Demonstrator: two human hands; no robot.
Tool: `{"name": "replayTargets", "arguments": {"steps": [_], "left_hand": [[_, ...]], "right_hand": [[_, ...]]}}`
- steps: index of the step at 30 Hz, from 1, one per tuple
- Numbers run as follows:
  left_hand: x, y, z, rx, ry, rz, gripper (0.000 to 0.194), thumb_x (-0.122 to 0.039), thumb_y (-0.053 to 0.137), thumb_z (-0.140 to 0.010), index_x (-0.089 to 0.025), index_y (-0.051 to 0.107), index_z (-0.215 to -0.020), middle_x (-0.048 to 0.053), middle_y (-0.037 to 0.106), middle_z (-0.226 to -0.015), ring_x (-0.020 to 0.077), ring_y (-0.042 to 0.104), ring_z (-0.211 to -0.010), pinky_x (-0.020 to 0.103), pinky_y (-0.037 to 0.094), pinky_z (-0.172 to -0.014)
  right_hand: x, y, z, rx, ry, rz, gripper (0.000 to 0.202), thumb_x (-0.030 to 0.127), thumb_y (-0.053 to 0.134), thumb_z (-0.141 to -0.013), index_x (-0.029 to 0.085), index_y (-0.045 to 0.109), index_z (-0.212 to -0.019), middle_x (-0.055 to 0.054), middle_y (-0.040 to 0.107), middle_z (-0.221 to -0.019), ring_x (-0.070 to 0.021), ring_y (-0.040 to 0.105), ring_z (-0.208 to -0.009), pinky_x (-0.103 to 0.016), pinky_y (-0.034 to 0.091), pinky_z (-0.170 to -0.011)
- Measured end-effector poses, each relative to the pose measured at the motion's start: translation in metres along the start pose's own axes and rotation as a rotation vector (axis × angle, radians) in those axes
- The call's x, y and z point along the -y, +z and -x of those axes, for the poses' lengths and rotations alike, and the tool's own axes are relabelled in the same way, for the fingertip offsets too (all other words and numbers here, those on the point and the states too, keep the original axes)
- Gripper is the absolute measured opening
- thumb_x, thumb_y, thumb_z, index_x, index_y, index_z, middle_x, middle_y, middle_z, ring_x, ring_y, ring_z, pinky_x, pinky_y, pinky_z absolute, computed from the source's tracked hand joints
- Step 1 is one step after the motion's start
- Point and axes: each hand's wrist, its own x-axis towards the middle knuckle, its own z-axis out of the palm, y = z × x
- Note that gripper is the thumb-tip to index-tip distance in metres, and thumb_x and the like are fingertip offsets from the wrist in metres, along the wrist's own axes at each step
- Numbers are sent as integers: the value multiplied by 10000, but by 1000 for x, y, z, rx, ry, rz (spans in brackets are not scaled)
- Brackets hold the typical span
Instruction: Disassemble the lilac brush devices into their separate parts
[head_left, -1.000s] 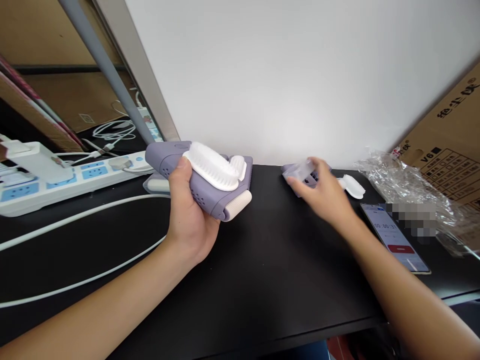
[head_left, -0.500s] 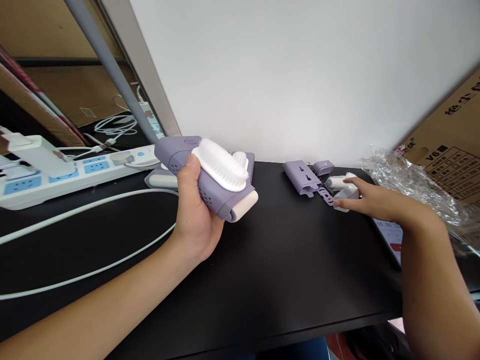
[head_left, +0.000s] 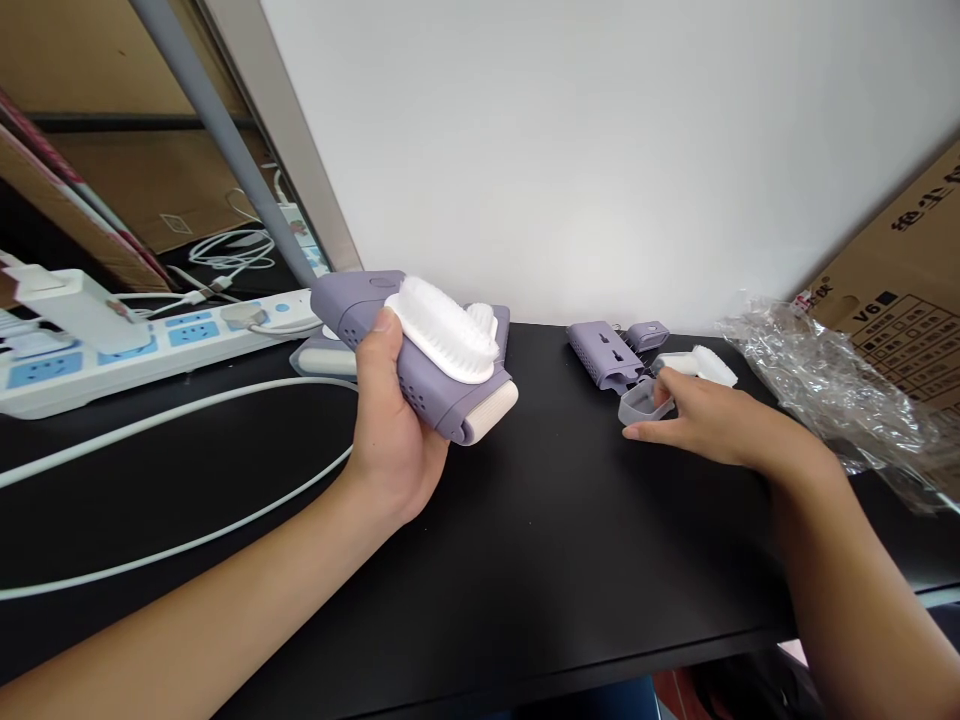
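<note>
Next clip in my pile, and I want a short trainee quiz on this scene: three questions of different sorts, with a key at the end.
1. What sits on top of the purple case in the left grip?
a) a roll of tape
b) a white brush
c) a pair of scissors

2. True or false: in the picture, the power strip lies to the right of the box marked V6.

3. Which grip is at the small translucent container, left or right?

Key: 1. b. 2. False; the strip is at the left, the box at the right. 3. The right grip.
</note>
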Motion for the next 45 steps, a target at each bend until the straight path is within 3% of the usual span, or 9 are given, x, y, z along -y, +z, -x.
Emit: {"name": "replayTargets", "arguments": {"steps": [6, 9, 12, 14, 19, 24, 32, 39, 45], "left_hand": [[1, 0, 1, 46, 55, -17, 407, -573, 684, -996, -240, 758, -1218, 37, 799, -1285, 321, 632, -1439, 466, 499, -1260], [1, -1, 2, 60, 62, -13, 394, -559, 668, -1021, -256, 763, -1253, 16, 795, -1329, 289, 574, -1517, 419, 462, -1295], [1, -2, 2, 81, 54, -8, 382, -550, 665, -1039, -266, 765, -1274, -4, 777, -1400, 261, 518, -1573, 375, 430, -1315], [1, -3, 4, 102, 49, -9, 381, -547, 667, -1047, -272, 759, -1294, -13, 753, -1450, 252, 485, -1599, 359, 434, -1310], [0, -4, 16, 165, -111, -39, 412, -559, 737, -1004, -301, 742, -1325, -9, 766, -1413, 262, 527, -1563, 372, 471, -1284], [0, -8, 27, 318, -295, -36, 378, -530, 725, -1011, -239, 767, -1248, 68, 795, -1339, 329, 685, -1373, 427, 564, -1177], [2, -11, 23, 406, -326, -129, 477, -610, 807, -912, -264, 764, -1237, 88, 786, -1314, 354, 689, -1346, 386, 653, -1003], [3, -11, 27, 347, -316, -78, 502, -614, 802, -918, -245, 767, -1256, 89, 797, -1233, 362, 706, -1322, 463, 606, -1118], [8, -14, 28, 316, -293, -51, 455, -622, 762, -947, -265, 767, -1229, 60, 804, -1189, 331, 706, -1309, 430, 578, -1142]], "right_hand": [[4, 18, -6, -59, -102, 96, 449, 690, 687, -890, 272, 530, -835, -83, 701, -1023, -339, 683, -938, -426, 493, -747], [6, 14, -7, -173, -116, 81, 478, 718, 670, -917, 269, 535, -829, -86, 698, -1019, -348, 677, -975, -461, 512, -820], [22, 11, -1, -390, -178, -74, 396, 654, 610, -1002, 260, 615, -963, -96, 736, -1099, -347, 698, -1036, -488, 532, -889], [39, 16, 5, -450, -282, -273, 370, 591, 602, -1035, 259, 651, -1191, -108, 752, -1252, -340, 715, -1144, -490, 553, -966], [74, 46, 18, -171, -496, -613, 838, 583, 712, -1005, 335, 325, -1706, -112, 666, -1515, -326, 652, -1369, -517, 547, -1123], [79, 58, 21, -1, -561, -798, 863, 520, 728, -1015, 322, 277, -1724, -116, 599, -1585, -313, 639, -1343, -538, 530, -1157], [83, 54, 23, -37, -616, -845, 858, 340, 719, -995, 300, 271, -1726, -103, 516, -1668, -308, 579, -1418, -482, 520, -1180], [86, 53, 30, -189, -613, -756, 775, 412, 700, -973, 257, 390, -1666, -140, 569, -1633, -381, 557, -1471, -551, 483, -1215], [92, 55, 34, -221, -553, -767, 757, 410, 719, -915, 256, 441, -1602, -154, 581, -1626, -397, 581, -1449, -579, 489, -1201]]}}
